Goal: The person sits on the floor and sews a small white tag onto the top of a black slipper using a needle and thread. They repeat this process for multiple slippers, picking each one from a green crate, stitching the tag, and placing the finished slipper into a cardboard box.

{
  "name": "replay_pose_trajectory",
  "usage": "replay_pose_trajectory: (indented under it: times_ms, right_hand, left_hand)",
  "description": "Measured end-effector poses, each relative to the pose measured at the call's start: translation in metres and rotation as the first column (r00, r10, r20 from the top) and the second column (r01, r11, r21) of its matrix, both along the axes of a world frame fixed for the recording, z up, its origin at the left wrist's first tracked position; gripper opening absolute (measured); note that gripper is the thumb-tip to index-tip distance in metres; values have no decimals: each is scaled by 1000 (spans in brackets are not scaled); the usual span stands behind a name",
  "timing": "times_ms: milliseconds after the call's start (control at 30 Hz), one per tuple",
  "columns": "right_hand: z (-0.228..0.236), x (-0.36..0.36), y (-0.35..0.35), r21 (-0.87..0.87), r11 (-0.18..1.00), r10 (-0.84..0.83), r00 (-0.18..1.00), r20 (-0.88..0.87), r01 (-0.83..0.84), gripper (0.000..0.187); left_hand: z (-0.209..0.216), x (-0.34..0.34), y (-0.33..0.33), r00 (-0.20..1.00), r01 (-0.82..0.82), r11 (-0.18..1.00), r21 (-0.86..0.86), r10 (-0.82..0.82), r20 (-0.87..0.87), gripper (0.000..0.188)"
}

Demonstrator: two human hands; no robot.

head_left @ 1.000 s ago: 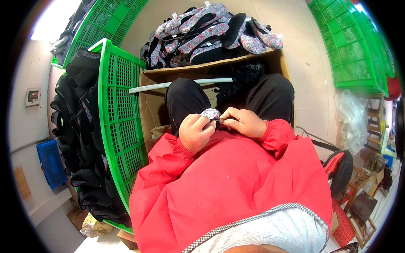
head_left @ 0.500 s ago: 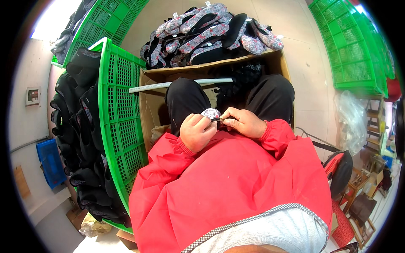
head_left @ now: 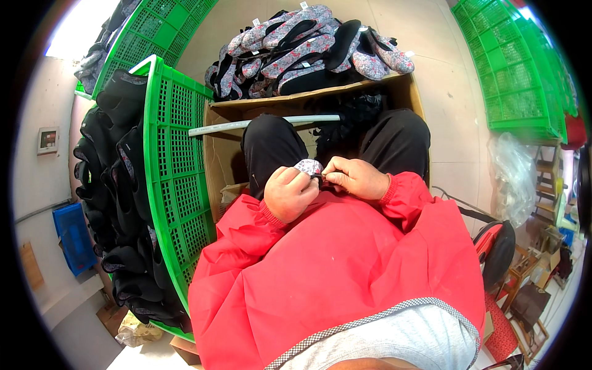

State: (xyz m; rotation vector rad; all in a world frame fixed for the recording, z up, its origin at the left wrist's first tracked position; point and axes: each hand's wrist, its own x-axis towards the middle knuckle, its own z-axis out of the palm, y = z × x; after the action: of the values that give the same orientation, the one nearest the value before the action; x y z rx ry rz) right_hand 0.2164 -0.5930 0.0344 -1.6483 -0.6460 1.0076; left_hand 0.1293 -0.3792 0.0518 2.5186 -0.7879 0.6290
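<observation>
Just in front of my lap, my left hand (head_left: pixel 290 193) is closed around a small floral fabric slipper (head_left: pixel 308 166) with a dark edge. Only its rounded end pokes out above my fingers; the rest is hidden. My right hand (head_left: pixel 357 178) comes in from the other side, thumb and fingers pinched at the slipper's dark edge. Whether those fingertips also hold something smaller I cannot make out. Beyond my knees, several slippers with floral soles and black linings (head_left: pixel 302 46) lie heaped, some with white tags.
An open cardboard box (head_left: pixel 314 97) holding black scraps stands before my knees, a pale rod (head_left: pixel 265 125) across it. On my left a green crate (head_left: pixel 179 166) borders a pile of black slippers (head_left: pixel 120 197). Green crates (head_left: pixel 509 74) and clear plastic bags (head_left: pixel 513 179) are at the right.
My two hands have shifted very slightly, and a bit more of the slipper's dark edge shows between them. Everything else looks the same.
</observation>
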Motion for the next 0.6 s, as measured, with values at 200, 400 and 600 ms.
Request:
replay_pose_trajectory:
  times_ms: [200,400,600]
  right_hand:
    - [6,4,1,-56,998,24,1000,11,-23,21]
    - [7,5,1,-65,998,18,1000,24,-16,20]
    - [10,5,1,-59,998,16,997,73,-12,19]
  left_hand:
    - [-5,1,-1,999,-17,999,28,16,46,13]
    - [-3,0,-1,1000,-2,1000,-9,2,6,15]
    - [-5,1,-1,999,-16,999,36,15,40,13]
